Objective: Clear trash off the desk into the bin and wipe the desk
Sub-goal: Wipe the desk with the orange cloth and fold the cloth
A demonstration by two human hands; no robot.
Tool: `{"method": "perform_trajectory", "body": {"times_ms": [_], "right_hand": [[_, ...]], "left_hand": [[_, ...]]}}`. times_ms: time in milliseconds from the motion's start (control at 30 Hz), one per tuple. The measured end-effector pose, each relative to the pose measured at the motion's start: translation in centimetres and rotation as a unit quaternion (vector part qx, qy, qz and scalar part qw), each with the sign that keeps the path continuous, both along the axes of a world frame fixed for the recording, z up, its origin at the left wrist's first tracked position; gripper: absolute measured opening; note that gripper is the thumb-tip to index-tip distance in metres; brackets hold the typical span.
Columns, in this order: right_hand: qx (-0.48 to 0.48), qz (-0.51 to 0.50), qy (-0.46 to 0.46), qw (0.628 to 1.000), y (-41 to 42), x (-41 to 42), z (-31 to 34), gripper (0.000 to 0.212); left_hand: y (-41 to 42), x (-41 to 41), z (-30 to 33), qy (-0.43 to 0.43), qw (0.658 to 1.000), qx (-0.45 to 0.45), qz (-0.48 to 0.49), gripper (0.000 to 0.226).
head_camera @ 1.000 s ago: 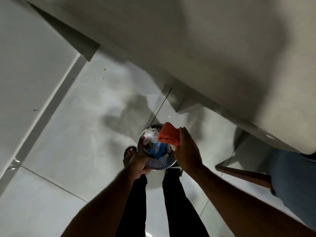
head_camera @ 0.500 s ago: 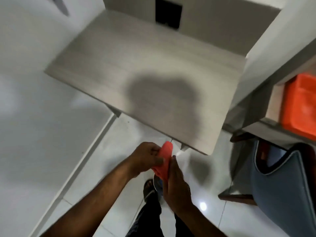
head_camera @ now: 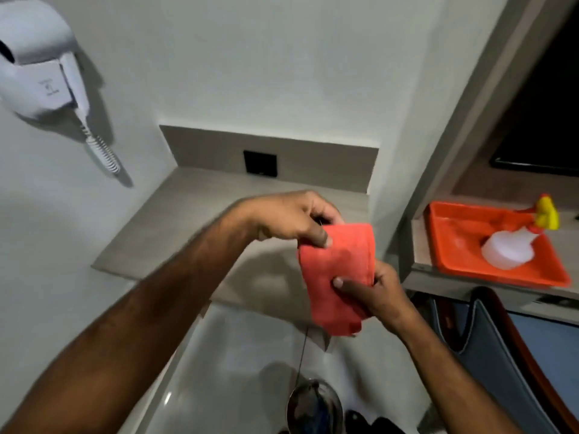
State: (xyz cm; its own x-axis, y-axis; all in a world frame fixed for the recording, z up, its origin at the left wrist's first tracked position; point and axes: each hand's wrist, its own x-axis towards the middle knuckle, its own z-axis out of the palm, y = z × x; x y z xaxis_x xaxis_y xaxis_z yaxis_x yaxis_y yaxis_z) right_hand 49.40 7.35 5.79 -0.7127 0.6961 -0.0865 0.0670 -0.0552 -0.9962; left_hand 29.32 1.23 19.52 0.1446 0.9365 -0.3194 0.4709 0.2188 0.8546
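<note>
Both hands hold a red cloth (head_camera: 340, 277) in the air over the front edge of the grey wooden desk (head_camera: 175, 220). My left hand (head_camera: 291, 220) pinches its upper left corner. My right hand (head_camera: 376, 292) grips its lower right side with the thumb on the front. The cloth hangs folded, roughly flat. Down on the floor the round metal bin (head_camera: 313, 408) shows at the bottom edge, with dark contents I cannot make out. The desk top shows no trash.
A white wall-mounted hair dryer (head_camera: 37, 57) with a coiled cord hangs at upper left. An orange tray (head_camera: 454, 245) with a spray bottle (head_camera: 513, 249) lying in it rests on the right shelf. A blue chair (head_camera: 507, 349) stands at lower right. A black socket plate (head_camera: 260, 162) sits in the desk's back panel.
The view has swung up from the bin on the floor to the desk. My left hand left the bin rim and took the cloth; both hands rose with it to desk height.
</note>
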Motion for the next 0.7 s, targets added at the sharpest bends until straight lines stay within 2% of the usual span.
{"method": "perform_trajectory", "body": {"times_ms": [100, 200, 400, 533, 633, 700], "right_hand": [[-0.011, -0.059, 0.030, 0.998, 2.8, 0.9, 0.7, 0.024], [-0.017, -0.126, 0.043, 0.991, 6.3, 2.7, 0.3, 0.026], [0.021, -0.224, -0.007, 0.974, 16.0, 8.6, -3.0, 0.021], [0.016, -0.282, -0.047, 0.958, 22.9, 12.2, -6.0, 0.031], [-0.015, -0.315, -0.066, 0.947, 27.2, 13.0, -8.2, 0.033], [-0.037, -0.313, -0.091, 0.945, 29.6, 13.1, -9.5, 0.029]], "left_hand": [[5.3, 0.4, 0.8, 0.030, 0.997, 0.039, 0.059, 0.029], [11.9, 1.9, -0.3, 0.075, 0.988, 0.082, 0.106, 0.029], [25.8, 8.0, -5.7, 0.102, 0.967, 0.148, 0.178, 0.026], [33.8, 12.7, -10.7, 0.104, 0.959, 0.152, 0.215, 0.029], [37.6, 15.5, -14.5, 0.133, 0.957, 0.137, 0.220, 0.043], [39.1, 16.7, -16.4, 0.163, 0.963, 0.103, 0.187, 0.056]]}}
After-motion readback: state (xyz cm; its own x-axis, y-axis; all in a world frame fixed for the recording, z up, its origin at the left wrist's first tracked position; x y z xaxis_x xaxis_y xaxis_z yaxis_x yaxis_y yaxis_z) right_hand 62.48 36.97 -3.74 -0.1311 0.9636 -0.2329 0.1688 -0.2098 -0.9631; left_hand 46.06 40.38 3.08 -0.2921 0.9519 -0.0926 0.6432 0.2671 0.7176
